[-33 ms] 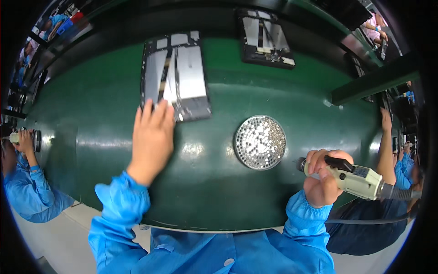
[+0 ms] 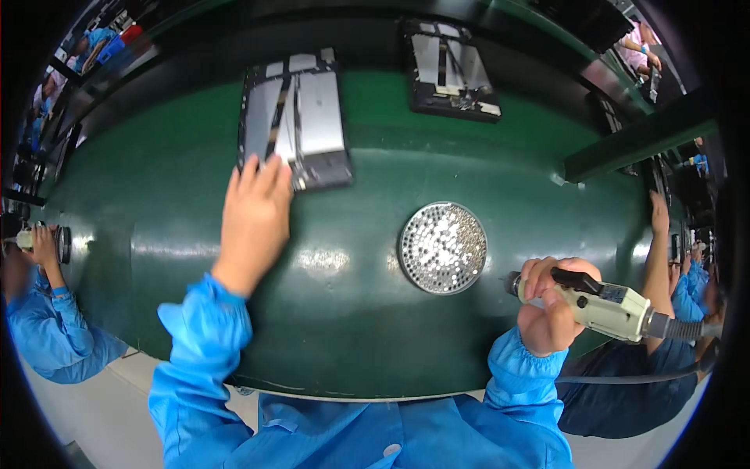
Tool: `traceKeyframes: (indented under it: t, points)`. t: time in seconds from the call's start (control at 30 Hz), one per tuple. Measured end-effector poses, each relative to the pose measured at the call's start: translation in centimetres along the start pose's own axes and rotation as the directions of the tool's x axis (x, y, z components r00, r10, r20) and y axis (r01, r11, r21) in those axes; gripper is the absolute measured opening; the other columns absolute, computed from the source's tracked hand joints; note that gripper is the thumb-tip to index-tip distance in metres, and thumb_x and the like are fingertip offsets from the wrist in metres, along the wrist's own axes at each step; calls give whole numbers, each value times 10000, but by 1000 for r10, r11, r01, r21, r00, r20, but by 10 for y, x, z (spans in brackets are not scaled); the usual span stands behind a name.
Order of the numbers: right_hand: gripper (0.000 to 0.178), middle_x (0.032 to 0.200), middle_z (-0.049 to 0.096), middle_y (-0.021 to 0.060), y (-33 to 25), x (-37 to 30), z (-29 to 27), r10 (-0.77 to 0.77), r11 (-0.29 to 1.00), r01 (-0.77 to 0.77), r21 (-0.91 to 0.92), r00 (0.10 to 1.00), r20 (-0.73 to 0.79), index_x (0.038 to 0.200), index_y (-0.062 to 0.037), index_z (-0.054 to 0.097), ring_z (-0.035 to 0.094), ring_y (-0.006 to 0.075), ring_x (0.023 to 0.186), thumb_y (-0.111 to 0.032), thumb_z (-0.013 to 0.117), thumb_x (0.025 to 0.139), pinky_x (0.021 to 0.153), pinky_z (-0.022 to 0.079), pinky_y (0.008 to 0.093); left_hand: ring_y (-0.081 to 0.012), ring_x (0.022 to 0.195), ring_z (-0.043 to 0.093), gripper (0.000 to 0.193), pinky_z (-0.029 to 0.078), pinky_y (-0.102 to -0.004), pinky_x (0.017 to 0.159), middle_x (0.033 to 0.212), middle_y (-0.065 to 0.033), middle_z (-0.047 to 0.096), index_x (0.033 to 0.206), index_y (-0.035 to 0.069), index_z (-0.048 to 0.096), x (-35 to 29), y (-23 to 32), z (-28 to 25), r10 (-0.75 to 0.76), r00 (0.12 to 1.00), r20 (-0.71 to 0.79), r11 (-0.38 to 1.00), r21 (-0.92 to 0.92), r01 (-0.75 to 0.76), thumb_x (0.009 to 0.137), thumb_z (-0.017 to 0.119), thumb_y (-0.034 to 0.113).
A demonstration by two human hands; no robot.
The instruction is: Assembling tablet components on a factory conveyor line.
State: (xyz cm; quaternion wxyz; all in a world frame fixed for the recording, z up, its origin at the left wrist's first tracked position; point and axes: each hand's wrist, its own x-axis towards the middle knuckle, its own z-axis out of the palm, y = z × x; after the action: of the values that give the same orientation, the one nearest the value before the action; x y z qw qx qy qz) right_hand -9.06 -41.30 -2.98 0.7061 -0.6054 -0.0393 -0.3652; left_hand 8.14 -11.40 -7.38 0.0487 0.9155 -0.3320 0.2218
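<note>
One left hand (image 2: 256, 215) mostly open, touching device (image 2: 320, 117); right hand (image 2: 549, 303) gripping screwdriver (image 2: 613, 314).

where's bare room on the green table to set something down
Bare green table lies left of the left hand, between it and the round dish, and below the dish to the near edge. Crowded: the far side, with two dark devices; the right, where the right hand holds a pale tool.

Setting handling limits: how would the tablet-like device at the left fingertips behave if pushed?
The tablet-like device looks stiff, being a flat slab. Lying flat on the smooth, shiny table, it would probably slide rather than tip. Its uncovered inner parts suggest fragility.
</note>
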Motion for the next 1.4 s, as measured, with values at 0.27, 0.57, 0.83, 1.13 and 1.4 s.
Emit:
traceKeyframes:
  t: [0.27, 0.57, 0.83, 1.13, 1.4]
  points:
    - [330, 654, 485, 62, 2, 3, -3, 11, 996, -21, -92, 994, -106, 1076, -21, 479, 452, 170, 535, -34, 569, 758, 559, 397, 339, -410, 1150, 525, 426, 449, -428, 986, 1214, -258, 532, 1162, -46, 568, 142, -15, 56, 36, 992, -124, 965, -254, -67, 766, 639, 92]
    - [298, 781, 610, 145, 14, -6, -11, 52, 997, -59, -56, 992, -118, 1032, 15, 514, 601, 194, 666, 114, 584, 760, 616, 518, 311, -370, 1203, 481, 594, 507, -438, 910, 1230, -173, 510, 1155, 62, 568, 214, 54, 121, 297, 955, 10, 864, -429, -264, 669, 813, 301]
    - [301, 691, 541, 102, 16, 3, -10, 7, 998, -11, -56, 997, -73, 1043, 15, 492, 543, 191, 581, 96, 534, 756, 561, 476, 326, -339, 1078, 590, 336, 549, -436, 661, 1142, -131, 616, 1122, 48, 592, 224, 64, 132, 216, 941, -261, 974, -9, -226, 792, 606, 105]
    - [296, 694, 521, 94, 14, -4, -12, -25, 998, 21, -54, 996, -81, 1039, 23, 493, 505, 182, 546, 66, 522, 748, 542, 462, 328, -349, 1091, 588, 436, 509, -410, 834, 1195, -152, 609, 1194, 18, 586, 88, 49, -1, 206, 933, -295, 978, 46, -201, 761, 591, 66]
    - [311, 705, 475, 59, 16, -2, -14, 12, 1000, -12, 14, 1000, -22, 1098, 19, 473, 459, 153, 559, -42, 567, 809, 540, 390, 310, -408, 1084, 589, 347, 523, -480, 811, 1167, -186, 620, 1131, 16, 628, -67, 57, -65, 189, 982, -3, 981, 33, -189, 794, 626, 98]
